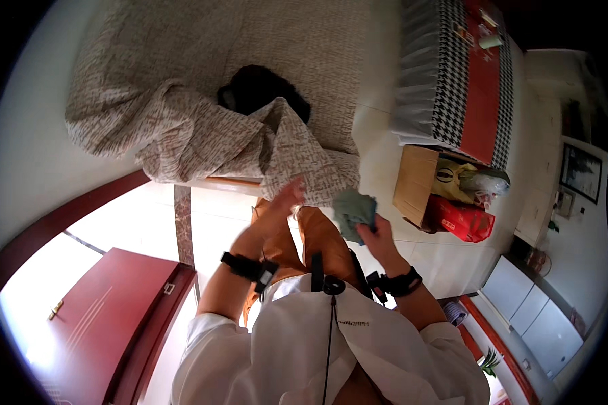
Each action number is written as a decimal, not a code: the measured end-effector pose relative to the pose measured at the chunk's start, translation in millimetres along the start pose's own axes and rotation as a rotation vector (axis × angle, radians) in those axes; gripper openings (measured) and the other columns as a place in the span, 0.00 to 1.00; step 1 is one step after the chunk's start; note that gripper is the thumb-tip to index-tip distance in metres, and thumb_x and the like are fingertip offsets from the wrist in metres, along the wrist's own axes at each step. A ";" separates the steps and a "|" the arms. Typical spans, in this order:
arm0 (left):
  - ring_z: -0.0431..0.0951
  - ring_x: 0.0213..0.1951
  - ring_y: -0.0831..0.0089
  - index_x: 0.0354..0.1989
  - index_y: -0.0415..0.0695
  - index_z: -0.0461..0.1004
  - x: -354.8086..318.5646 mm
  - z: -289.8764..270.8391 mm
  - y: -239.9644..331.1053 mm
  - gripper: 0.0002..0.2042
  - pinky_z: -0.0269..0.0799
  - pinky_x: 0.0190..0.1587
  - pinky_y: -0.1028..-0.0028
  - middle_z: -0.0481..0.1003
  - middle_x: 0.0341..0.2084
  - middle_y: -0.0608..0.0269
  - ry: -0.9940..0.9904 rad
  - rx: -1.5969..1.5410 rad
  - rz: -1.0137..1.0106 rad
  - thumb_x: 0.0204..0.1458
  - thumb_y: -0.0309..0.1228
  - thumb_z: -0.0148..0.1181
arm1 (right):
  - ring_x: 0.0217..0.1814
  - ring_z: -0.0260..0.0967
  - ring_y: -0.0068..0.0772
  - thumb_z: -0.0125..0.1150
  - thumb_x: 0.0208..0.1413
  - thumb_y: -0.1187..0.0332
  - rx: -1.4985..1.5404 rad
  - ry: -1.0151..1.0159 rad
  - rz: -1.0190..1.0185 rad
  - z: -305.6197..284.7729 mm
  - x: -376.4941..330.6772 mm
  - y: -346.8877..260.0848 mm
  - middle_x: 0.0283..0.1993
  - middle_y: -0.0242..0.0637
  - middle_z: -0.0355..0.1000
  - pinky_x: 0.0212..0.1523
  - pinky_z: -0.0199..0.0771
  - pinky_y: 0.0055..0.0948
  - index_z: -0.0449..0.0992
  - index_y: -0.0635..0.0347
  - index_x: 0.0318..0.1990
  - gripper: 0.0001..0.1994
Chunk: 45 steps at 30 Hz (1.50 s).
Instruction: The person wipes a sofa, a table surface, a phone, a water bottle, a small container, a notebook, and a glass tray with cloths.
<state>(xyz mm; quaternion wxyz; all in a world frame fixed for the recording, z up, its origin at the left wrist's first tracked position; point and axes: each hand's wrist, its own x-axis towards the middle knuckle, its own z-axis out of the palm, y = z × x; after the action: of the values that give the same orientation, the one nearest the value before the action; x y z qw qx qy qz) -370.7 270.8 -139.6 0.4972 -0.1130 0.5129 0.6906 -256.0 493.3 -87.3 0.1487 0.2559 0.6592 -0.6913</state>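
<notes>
My right hand (380, 237) is closed on a folded grey-green cloth (352, 213), which hangs in front of my body to the right. My left hand (287, 200) is a little blurred, with its fingers stretched out and nothing seen in them. It is over the hanging edge of a beige and brown woven sofa cover (302, 160); whether it touches the fabric I cannot tell. The cover lies rumpled over the sofa, and a black furry-looking item (260, 91) rests on it, its kind unclear.
An opened cardboard box (412, 185) with bags and a red package (463, 219) stands on the tiled floor at right. Beyond it is a table with a houndstooth and red cloth (476, 88). A red door (108, 317) stands at lower left.
</notes>
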 end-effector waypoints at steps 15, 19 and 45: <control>0.73 0.38 0.65 0.54 0.43 0.57 -61.2 -214.8 -13.3 0.24 0.74 0.36 0.72 0.69 0.41 0.54 0.680 -0.352 0.224 0.44 0.20 0.46 | 0.40 0.70 0.53 0.58 0.47 0.52 -0.787 0.378 0.255 44.4 68.5 75.2 0.38 0.58 0.70 0.39 0.70 0.40 0.55 0.68 0.56 0.35; 0.69 0.42 0.72 0.50 0.41 0.63 -49.4 -339.6 -6.2 0.19 0.69 0.40 0.72 0.69 0.41 0.60 0.775 -0.024 0.110 0.46 0.25 0.50 | 0.37 0.69 0.55 0.57 0.47 0.58 -1.069 0.345 0.168 61.3 83.5 86.7 0.34 0.54 0.71 0.35 0.69 0.45 0.63 0.61 0.49 0.24; 0.65 0.43 0.60 0.35 0.51 0.73 17.1 -154.2 -13.5 0.11 0.62 0.43 0.63 0.67 0.36 0.60 0.467 1.504 0.837 0.40 0.25 0.57 | 0.59 0.53 0.45 0.54 0.47 0.59 -1.101 0.058 -0.421 179.2 142.0 84.0 0.54 0.39 0.61 0.55 0.49 0.52 0.72 0.55 0.42 0.16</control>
<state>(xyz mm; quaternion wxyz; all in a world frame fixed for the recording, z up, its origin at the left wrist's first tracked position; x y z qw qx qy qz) -422.6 153.7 -228.1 0.0296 0.3020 0.9179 0.2557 -355.8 327.8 -235.5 0.1012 0.0237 0.9614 -0.2548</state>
